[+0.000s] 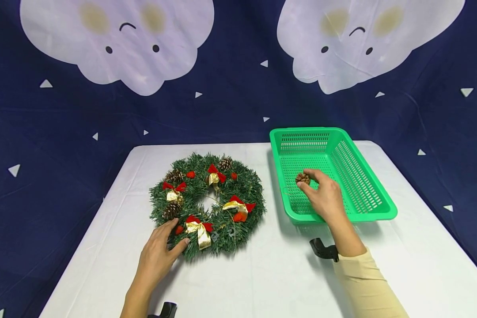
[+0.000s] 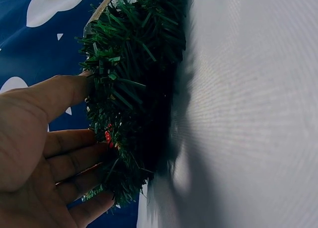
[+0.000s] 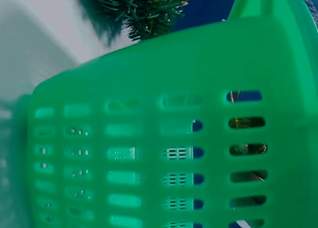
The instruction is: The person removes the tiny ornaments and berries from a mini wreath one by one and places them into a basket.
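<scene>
My right hand [image 1: 327,197] pinches a brown pine cone [image 1: 302,178] between thumb and fingers, over the inside of a green plastic basket [image 1: 371,216]. A thin looped wire or string hangs below the cone. To the left, my left hand [image 1: 157,252] rests on the near left edge of a green Christmas wreath [image 1: 251,176], fingers spread and fairly straight. The wreath lies flat and bears red-and-gold bows [image 1: 199,230], pine cones [image 1: 172,209] and red berries [image 1: 190,174]. In the right wrist view, the basket's slotted wall [image 3: 144,64] hides the hand.
A white cloth covers the table [image 1: 238,282]. Behind it hangs a dark blue curtain [image 1: 238,115] with clouds and small white triangles. The basket stands at the right rear, a short gap from the wreath. Each wrist carries a black camera mount [image 1: 323,249].
</scene>
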### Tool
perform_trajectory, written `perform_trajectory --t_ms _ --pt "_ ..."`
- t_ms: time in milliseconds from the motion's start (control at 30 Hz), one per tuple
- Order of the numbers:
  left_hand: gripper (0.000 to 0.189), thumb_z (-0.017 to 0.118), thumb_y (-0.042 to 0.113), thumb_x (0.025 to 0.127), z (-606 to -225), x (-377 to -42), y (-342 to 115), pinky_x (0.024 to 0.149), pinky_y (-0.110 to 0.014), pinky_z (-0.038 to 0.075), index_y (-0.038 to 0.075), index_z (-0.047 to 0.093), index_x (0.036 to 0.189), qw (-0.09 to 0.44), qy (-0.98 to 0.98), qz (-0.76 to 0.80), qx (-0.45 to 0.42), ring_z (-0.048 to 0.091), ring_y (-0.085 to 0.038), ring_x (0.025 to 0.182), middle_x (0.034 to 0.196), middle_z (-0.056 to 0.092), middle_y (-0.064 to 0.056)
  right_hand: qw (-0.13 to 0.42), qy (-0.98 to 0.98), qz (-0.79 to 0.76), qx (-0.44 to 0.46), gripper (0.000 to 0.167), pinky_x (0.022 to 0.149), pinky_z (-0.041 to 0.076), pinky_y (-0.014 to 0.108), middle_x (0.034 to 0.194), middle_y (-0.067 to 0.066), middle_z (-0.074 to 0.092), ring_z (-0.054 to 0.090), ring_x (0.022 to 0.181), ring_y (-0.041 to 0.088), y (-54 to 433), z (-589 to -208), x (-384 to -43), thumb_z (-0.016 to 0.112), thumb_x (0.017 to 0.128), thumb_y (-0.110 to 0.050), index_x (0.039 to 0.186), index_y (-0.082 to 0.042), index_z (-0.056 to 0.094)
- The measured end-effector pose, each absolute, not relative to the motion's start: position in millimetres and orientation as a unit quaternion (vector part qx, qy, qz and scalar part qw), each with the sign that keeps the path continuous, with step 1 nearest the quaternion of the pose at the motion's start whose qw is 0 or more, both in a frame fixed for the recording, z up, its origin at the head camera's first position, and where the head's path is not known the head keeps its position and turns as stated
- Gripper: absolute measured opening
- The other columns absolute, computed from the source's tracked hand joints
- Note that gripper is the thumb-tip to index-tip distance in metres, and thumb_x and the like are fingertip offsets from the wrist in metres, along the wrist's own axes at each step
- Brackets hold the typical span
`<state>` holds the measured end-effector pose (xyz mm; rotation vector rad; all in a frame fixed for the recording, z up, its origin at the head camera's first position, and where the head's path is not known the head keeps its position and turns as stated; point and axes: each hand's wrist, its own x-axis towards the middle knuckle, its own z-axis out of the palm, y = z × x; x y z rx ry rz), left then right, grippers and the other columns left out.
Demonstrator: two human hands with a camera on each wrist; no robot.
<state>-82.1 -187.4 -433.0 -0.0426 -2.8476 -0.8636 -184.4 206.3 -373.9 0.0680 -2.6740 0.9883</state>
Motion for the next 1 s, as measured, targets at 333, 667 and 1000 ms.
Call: perform_trajectory --t_ms 333,667,1000 --pt "0.066 0.069 0.035 0.085 -433 -82 -188 0.103 -0.058 0.038 0.007 0.045 0.14 0.077 -0.955 -0.287 -0.011 0.043 -0.037 0.13 0.14 0.049 -0.018 0.117 -0.941 0.317 0.03 0.045 0.094 0.042 0.056 0.126 0.021 0.06 0.054 0.118 0.042 214 -376 -188 0.066 0.089 -0.028 0.128 -0.008 0.057" --pt "0.066 0.069 0.035 0.085 -433 -82 -187 0.102 -0.058 0.038 0.008 0.045 0.14 0.077 -0.955 -0.287 -0.01 0.043 -0.037 0.13 0.14 0.049 -0.018 0.092 -0.947 0.308 0.023 0.047 0.094 0.042 0.058 0.127 0.021 0.06 0.052 0.117 0.044 224 -375 -191 0.064 0.09 -0.031 0.13 -0.008 0.054" --pt "0.067 0.067 0.037 0.086 -433 -82 -187 0.103 -0.059 0.038 0.009 0.044 0.141 0.069 -0.955 -0.288 -0.006 0.042 -0.038 0.131 0.141 0.048 -0.018 0.047 -0.952 0.302 0.024 0.05 0.096 0.041 0.059 0.127 0.021 0.059 0.052 0.119 0.042 233 -374 -198 0.061 0.092 -0.034 0.133 -0.007 0.052"
